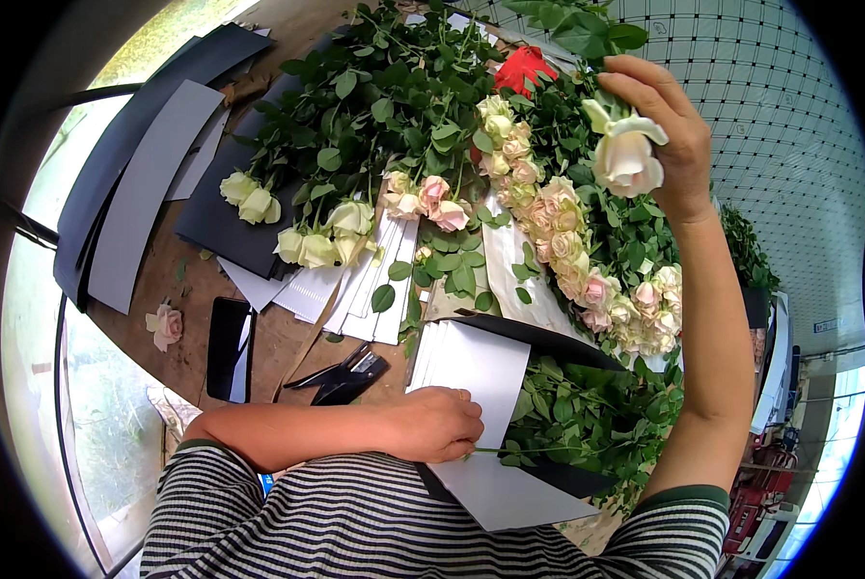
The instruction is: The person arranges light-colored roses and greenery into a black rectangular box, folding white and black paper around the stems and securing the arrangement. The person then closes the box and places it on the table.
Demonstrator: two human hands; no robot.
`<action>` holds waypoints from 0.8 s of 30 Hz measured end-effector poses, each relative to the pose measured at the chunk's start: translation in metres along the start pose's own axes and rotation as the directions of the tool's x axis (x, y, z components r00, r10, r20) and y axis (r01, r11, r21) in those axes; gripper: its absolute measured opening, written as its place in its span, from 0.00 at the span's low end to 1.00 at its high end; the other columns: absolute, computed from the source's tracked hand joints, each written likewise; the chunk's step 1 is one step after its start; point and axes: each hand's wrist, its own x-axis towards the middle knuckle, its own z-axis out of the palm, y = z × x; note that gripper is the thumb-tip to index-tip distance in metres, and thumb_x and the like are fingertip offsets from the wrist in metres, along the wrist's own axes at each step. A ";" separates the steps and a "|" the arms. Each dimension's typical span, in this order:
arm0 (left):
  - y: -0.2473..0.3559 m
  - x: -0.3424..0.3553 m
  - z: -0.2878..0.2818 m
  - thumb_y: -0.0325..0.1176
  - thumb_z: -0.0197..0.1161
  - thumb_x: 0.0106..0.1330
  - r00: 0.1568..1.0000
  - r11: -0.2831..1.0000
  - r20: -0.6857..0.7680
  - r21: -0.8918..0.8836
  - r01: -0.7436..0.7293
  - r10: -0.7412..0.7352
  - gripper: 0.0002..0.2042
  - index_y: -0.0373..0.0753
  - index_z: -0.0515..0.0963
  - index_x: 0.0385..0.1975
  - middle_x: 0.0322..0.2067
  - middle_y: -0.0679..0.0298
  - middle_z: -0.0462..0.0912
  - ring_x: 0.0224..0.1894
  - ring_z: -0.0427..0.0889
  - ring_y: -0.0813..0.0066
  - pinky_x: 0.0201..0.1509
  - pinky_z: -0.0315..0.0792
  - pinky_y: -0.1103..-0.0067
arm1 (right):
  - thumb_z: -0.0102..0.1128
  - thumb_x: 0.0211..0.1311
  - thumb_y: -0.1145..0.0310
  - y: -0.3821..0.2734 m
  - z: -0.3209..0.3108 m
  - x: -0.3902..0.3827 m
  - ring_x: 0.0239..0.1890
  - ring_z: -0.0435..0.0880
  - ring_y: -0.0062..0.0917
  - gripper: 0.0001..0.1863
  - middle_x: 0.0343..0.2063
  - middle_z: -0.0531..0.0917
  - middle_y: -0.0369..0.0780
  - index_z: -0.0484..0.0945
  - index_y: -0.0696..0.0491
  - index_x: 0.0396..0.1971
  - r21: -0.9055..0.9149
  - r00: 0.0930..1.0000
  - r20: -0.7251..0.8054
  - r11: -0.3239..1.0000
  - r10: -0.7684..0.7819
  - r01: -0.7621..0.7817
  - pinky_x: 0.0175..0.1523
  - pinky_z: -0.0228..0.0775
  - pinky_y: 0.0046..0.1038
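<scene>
My right hand (666,125) is raised over the table, fingers closed on the stem of a pale cream rose (627,156) whose bloom hangs below the hand. My left hand (439,425) rests near my striped shirt with fingers curled, pinching a thin green stem (509,450) against a sheet of wrapping paper (480,372), white inside and black outside. A leafy bunch of stems (596,415) lies in that wrap. Below the raised rose, a long row of pink and cream roses (567,251) lies on the table.
Black shears (347,374) lie left of the wrap, beside a dark phone (228,347). A loose pink rose (167,324) sits near the table's left edge. More white roses (316,241), a red flower (524,68), and stacked black and grey sheets (143,174) fill the back.
</scene>
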 end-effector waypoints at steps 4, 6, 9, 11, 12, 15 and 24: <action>-0.002 0.007 0.002 0.34 0.61 0.57 1.000 0.999 -0.006 -0.015 -0.028 0.028 0.07 0.37 0.74 0.24 0.26 0.60 0.71 0.33 0.73 0.60 0.38 0.70 0.69 | 0.59 0.49 0.79 0.023 0.095 -0.034 0.49 0.77 0.33 0.24 0.52 0.75 0.38 0.73 0.47 0.49 0.001 0.969 0.245 1.000 -0.024 0.025 0.50 0.74 0.32; -0.005 0.008 0.002 0.34 0.61 0.56 0.999 0.999 0.004 -0.023 -0.031 0.031 0.07 0.38 0.74 0.24 0.26 0.61 0.71 0.33 0.73 0.60 0.38 0.70 0.69 | 0.60 0.53 0.75 0.025 0.127 -0.051 0.50 0.76 0.36 0.31 0.61 0.65 0.36 0.65 0.40 0.58 0.096 0.896 0.433 0.983 0.100 -0.156 0.49 0.74 0.33; -0.004 0.006 0.000 0.33 0.61 0.56 1.000 1.000 0.003 -0.012 -0.008 0.008 0.06 0.38 0.75 0.25 0.26 0.61 0.71 0.33 0.73 0.61 0.38 0.70 0.70 | 0.58 0.56 0.67 0.036 0.128 -0.052 0.36 0.81 0.38 0.16 0.41 0.81 0.40 0.76 0.46 0.47 0.212 0.867 0.475 0.937 0.151 -0.279 0.42 0.74 0.35; -0.001 0.006 -0.003 0.33 0.62 0.56 1.000 1.000 0.010 -0.011 -0.002 0.003 0.06 0.38 0.75 0.26 0.26 0.62 0.72 0.33 0.73 0.62 0.39 0.71 0.72 | 0.55 0.55 0.70 0.068 0.104 -0.071 0.36 0.81 0.38 0.08 0.32 0.83 0.41 0.81 0.50 0.34 0.096 0.861 0.426 0.933 0.277 -0.347 0.41 0.74 0.35; 0.000 0.008 -0.004 0.33 0.62 0.56 1.000 1.000 0.021 -0.010 0.000 0.001 0.06 0.38 0.75 0.26 0.26 0.62 0.72 0.34 0.72 0.62 0.39 0.71 0.72 | 0.53 0.54 0.73 0.085 0.086 -0.094 0.36 0.81 0.38 0.09 0.33 0.83 0.41 0.81 0.50 0.33 -0.063 0.723 0.559 0.891 0.405 -0.450 0.41 0.74 0.35; 0.003 0.012 -0.009 0.33 0.61 0.55 0.998 1.000 0.064 0.003 0.022 -0.022 0.07 0.37 0.75 0.25 0.27 0.61 0.73 0.34 0.74 0.62 0.41 0.71 0.72 | 0.52 0.50 0.76 0.122 0.052 -0.170 0.42 0.79 0.37 0.12 0.35 0.83 0.39 0.81 0.49 0.34 -0.404 0.402 0.713 0.805 0.575 -0.435 0.46 0.72 0.35; 0.003 0.012 -0.010 0.32 0.61 0.55 0.995 0.999 0.086 0.009 0.042 -0.042 0.05 0.39 0.76 0.26 0.27 0.63 0.72 0.35 0.74 0.64 0.40 0.72 0.73 | 0.54 0.42 0.79 0.058 0.039 -0.237 0.41 0.73 0.34 0.14 0.39 0.75 0.37 0.77 0.53 0.33 -0.153 0.671 0.577 0.868 0.466 -0.472 0.46 0.69 0.32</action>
